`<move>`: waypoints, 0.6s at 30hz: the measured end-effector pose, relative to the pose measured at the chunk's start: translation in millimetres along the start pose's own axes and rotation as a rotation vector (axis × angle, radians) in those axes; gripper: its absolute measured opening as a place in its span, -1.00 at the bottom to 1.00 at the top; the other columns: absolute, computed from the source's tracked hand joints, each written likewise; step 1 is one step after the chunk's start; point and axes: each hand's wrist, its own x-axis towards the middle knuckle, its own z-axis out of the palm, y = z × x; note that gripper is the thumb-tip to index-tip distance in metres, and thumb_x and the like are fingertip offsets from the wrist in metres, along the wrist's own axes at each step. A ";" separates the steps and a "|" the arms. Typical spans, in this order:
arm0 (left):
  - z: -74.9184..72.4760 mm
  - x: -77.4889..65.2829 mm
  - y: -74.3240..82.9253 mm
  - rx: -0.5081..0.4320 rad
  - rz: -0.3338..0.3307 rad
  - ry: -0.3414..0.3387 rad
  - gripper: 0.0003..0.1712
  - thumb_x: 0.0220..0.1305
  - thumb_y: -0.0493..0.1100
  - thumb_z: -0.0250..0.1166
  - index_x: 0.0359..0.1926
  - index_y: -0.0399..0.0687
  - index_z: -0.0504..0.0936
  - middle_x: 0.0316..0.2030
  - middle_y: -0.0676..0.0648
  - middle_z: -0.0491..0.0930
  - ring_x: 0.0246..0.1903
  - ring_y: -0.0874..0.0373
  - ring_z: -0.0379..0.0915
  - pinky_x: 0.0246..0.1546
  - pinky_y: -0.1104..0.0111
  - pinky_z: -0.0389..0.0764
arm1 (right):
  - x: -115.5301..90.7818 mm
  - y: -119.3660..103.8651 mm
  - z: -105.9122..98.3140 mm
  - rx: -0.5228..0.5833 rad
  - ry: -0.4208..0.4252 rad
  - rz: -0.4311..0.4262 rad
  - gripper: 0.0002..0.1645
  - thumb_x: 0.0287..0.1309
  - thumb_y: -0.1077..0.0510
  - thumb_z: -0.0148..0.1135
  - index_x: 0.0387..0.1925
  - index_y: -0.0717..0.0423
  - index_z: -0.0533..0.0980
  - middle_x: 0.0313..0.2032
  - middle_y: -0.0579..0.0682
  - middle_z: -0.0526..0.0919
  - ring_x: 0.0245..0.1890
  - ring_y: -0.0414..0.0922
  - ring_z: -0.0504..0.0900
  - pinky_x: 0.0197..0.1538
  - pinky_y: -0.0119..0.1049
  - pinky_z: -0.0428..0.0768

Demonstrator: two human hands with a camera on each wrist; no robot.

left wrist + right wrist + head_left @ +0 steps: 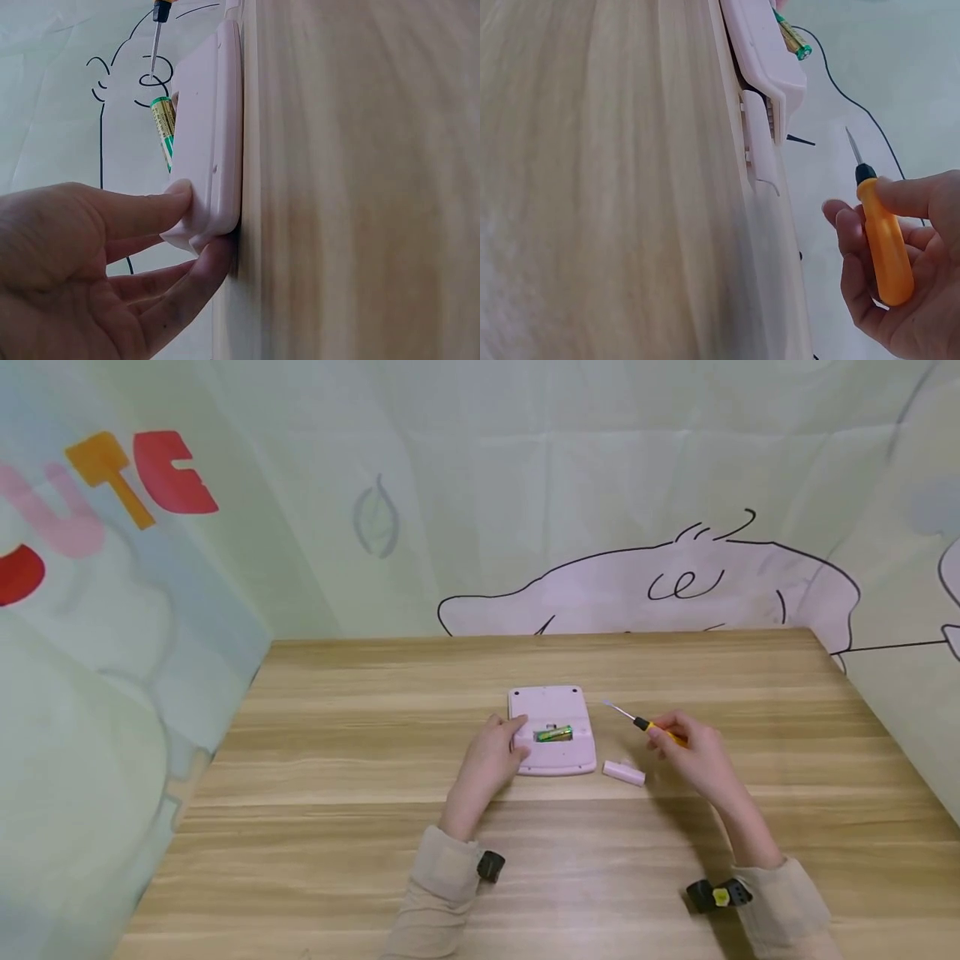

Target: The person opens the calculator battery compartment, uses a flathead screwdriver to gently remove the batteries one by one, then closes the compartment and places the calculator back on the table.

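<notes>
A pale pink calculator [551, 706] lies back side up on the table, its battery compartment uncovered. A green and gold battery [553, 734] sits in that compartment, one end tilted up above the back, as the left wrist view shows. My left hand [495, 752] pinches the calculator's left edge, thumb on the back and fingers at the side and underneath. My right hand [693, 752] holds a screwdriver [885, 240] by its orange handle, right of the calculator. Its metal shaft points up and left, apart from the battery.
The pink battery cover [624, 773] lies on the wooden table [337, 735] by the calculator's lower right corner, below the screwdriver. A printed cloth [480, 510] hangs behind the table's far edge. Both wrists wear black camera mounts.
</notes>
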 end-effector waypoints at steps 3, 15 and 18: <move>0.0 -0.5 0.1 -0.004 -0.007 0.003 -0.42 0.26 -0.17 0.28 0.30 -0.07 0.43 -0.05 -0.22 0.49 -0.28 0.09 0.37 -0.18 0.25 0.55 | -0.4 0.8 -1.0 -0.042 0.026 -0.001 -0.81 0.27 0.18 0.18 -0.21 0.27 0.53 -0.35 0.20 0.71 -0.47 -0.40 0.50 -0.36 -0.51 0.44; 0.4 -0.7 -0.2 0.002 0.012 0.015 -0.43 0.25 -0.18 0.29 0.28 -0.10 0.45 -0.06 -0.22 0.50 -0.28 0.08 0.38 -0.16 0.21 0.55 | -1.1 4.7 -1.5 -0.151 0.142 0.038 -0.82 0.15 0.24 0.24 -0.28 0.33 0.54 -0.30 0.21 0.56 -0.31 -0.08 0.45 -0.24 -0.44 0.32; 0.9 -1.1 -0.3 0.002 0.005 0.014 -0.43 0.25 -0.18 0.29 0.28 -0.09 0.45 -0.06 -0.22 0.50 -0.28 0.08 0.38 -0.16 0.22 0.56 | -1.6 5.4 -2.7 -0.158 0.147 0.055 -0.83 0.14 0.24 0.26 -0.31 0.32 0.55 -0.36 0.17 0.57 -0.39 -0.19 0.39 -0.30 -0.43 0.31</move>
